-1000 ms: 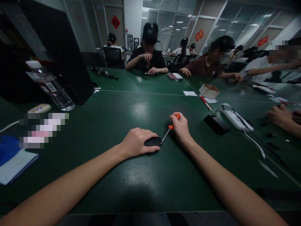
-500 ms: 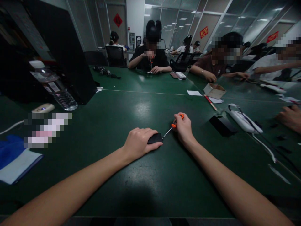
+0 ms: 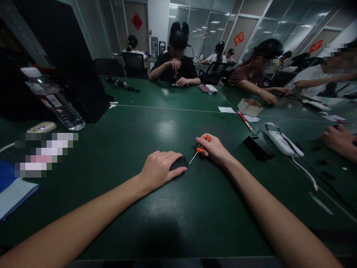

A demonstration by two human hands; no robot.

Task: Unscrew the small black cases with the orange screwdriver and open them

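The scene is filled mostly by a green-topped bench (image 3: 125,130). Its far left is taken up by a tall black cabinet-like unit (image 3: 69,56). Across the bench, another screwdriver is held upright by a co-worker in black (image 3: 191,70). In front of the black unit, a clear water bottle (image 3: 55,100) with a white cap is placed. To the right, a white power strip (image 3: 284,141) is laid out with a dark cable running over it. The left hand (image 3: 160,167) is curled over a small device, and the right hand (image 3: 213,147) is closed around an orange-and-black handle. Beyond them to the right, an open-topped box (image 3: 249,108) is seen, and nearer, beside the power strip, a black block (image 3: 259,147). The black mouse-shaped device (image 3: 179,163) is pinned to mid-bench, between left thumb and fingers. Its right end is met by the tip of the orange-handled screwdriver (image 3: 199,149), slanted down leftward (whether the tip is seated in anything cannot be told).
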